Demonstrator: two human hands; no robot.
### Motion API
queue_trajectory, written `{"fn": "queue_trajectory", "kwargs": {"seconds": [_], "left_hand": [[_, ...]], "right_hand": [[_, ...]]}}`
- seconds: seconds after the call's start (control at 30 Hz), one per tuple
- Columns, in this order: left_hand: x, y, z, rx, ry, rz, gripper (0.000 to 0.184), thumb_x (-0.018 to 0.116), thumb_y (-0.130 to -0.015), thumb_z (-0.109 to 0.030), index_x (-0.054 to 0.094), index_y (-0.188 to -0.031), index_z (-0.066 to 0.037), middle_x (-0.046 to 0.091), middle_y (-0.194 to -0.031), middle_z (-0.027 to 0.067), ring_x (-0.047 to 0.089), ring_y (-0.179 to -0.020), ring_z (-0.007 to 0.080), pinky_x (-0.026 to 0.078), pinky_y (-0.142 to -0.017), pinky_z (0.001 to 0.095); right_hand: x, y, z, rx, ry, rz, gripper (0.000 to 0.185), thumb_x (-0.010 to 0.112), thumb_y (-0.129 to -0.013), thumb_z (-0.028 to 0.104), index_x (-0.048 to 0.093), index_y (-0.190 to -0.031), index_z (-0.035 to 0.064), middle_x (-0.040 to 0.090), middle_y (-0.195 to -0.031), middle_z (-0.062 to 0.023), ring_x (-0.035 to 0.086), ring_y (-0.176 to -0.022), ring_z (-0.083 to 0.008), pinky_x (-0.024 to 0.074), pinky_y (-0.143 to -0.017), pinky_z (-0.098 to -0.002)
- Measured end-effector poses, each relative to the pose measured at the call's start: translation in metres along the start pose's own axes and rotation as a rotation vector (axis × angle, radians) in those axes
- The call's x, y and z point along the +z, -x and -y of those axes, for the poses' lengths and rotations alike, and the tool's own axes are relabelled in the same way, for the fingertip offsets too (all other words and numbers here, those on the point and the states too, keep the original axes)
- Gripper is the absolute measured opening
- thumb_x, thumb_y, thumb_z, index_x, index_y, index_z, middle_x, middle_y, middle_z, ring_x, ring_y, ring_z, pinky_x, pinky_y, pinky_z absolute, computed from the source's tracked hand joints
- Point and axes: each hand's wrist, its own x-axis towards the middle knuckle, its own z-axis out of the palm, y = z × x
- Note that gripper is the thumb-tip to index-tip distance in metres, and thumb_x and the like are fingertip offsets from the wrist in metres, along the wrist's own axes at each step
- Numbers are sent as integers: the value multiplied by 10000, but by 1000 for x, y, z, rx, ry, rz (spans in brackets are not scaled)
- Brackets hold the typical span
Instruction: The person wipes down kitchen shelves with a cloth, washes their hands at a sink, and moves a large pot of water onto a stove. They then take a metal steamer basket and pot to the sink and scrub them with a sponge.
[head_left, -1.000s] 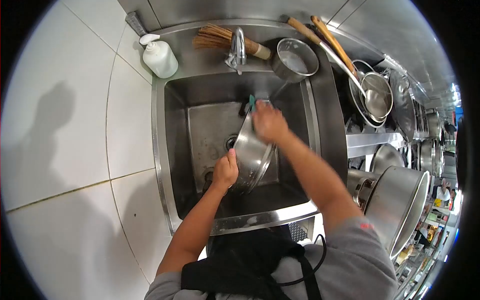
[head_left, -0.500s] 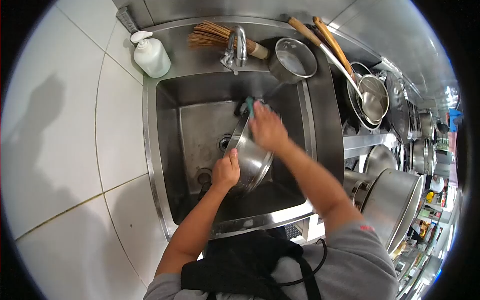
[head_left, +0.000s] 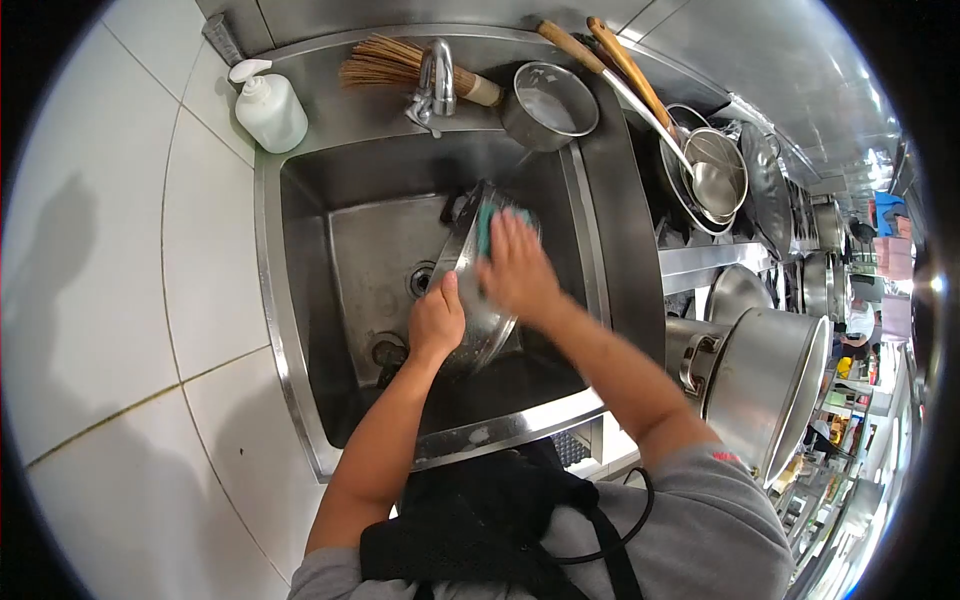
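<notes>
A shiny metal pot (head_left: 484, 335) is tilted on its side inside the steel sink (head_left: 375, 245). My left hand (head_left: 437, 322) grips its rim, thumb pointing up along the edge. Against the pot's outer surface, my right hand (head_left: 520, 265) presses a green scouring pad (head_left: 486, 228), with the fingers laid over it. Part of the pot is hidden behind both hands. The drain (head_left: 421, 278) shows to the left of the pot.
Behind the sink stand a faucet (head_left: 437, 85), a white pump bottle (head_left: 271, 114), a bamboo brush (head_left: 385, 66) and a small saucepan (head_left: 550, 108). To the right are a ladle (head_left: 716, 188), a strainer (head_left: 715, 148) and a large pot (head_left: 760, 385). White tiles (head_left: 100, 290) border the left.
My right hand with the scouring pad has slid a little down the pot's side, and more of the pad shows. The whole view has shifted slightly; my left hand keeps its grip.
</notes>
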Motion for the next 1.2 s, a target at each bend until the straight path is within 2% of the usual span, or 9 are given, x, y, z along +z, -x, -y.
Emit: {"fn": "queue_trajectory", "kwargs": {"seconds": [0.1,0.27,0.33,0.47,0.6,0.67,0.87,1.07,1.2], "left_hand": [[-2,2,-4,-7,-41,-3,553,296,-1021,-436,662,-993,-23,658,-882,283,606,-891,502,471,-787,567],[2,-5,-5,-13,-108,4,539,293,-1020,-442,652,-1080,-44,666,-899,275,619,-882,489,468,-802,563],[1,-4,-13,-69,-32,34,535,300,-1026,-415,665,-1058,-25,644,-979,295,592,-961,498,465,-833,534],[4,0,-15,-77,-81,17,543,299,-1028,-413,662,-1052,-9,641,-980,300,591,-965,498,466,-833,528],[9,7,-1,19,-99,-60,519,323,-1024,-406,665,-1007,-15,652,-912,283,604,-884,498,478,-766,560],[5,5,-6,22,-93,-60,519,324,-1024,-403,669,-996,-17,655,-923,280,605,-885,497,477,-770,562],[15,5,-11,38,1,-102,574,304,-1031,-399,671,-968,37,642,-953,307,600,-942,493,470,-808,528],[16,6,-10,36,-30,-60,552,292,-1032,-390,660,-991,19,652,-926,289,599,-881,501,475,-764,549],[14,4,-5,88,-23,-68,564,289,-1031,-403,656,-981,23,649,-889,291,601,-852,501,473,-746,555]], "right_hand": [[39,-50,-80,65,-52,470,609,549,-920,348,461,-1337,-86,493,-1332,-328,467,-1240,-508,338,-1073,-578],[-27,21,46,126,126,49,667,527,-926,363,408,-1355,-133,447,-1347,-368,435,-1263,-509,321,-1086,-568],[-66,57,76,43,-13,358,714,499,-949,362,316,-1403,-158,313,-1470,-339,289,-1404,-425,248,-1148,-495],[-25,30,1,122,5,122,652,491,-947,339,382,-1376,-139,414,-1406,-324,415,-1301,-462,321,-1091,-523],[46,-38,-112,240,-289,397,555,359,-991,375,545,-1208,-101,586,-1235,-281,565,-1137,-438,415,-1013,-470],[49,-48,-104,404,-373,508,532,383,-985,366,551,-1188,-97,605,-1194,-288,588,-1092,-449,427,-1002,-473],[-41,64,58,-70,-58,181,609,595,-845,294,468,-1325,-58,399,-1441,-256,382,-1341,-394,330,-1081,-534],[8,-19,-35,164,-87,100,539,439,-956,344,483,-1310,-60,516,-1348,-243,493,-1260,-373,362,-1066,-496],[71,-57,-100,179,-50,496,557,306,-990,374,502,-1291,-53,560,-1296,-235,556,-1182,-370,427,-998,-505]]}}
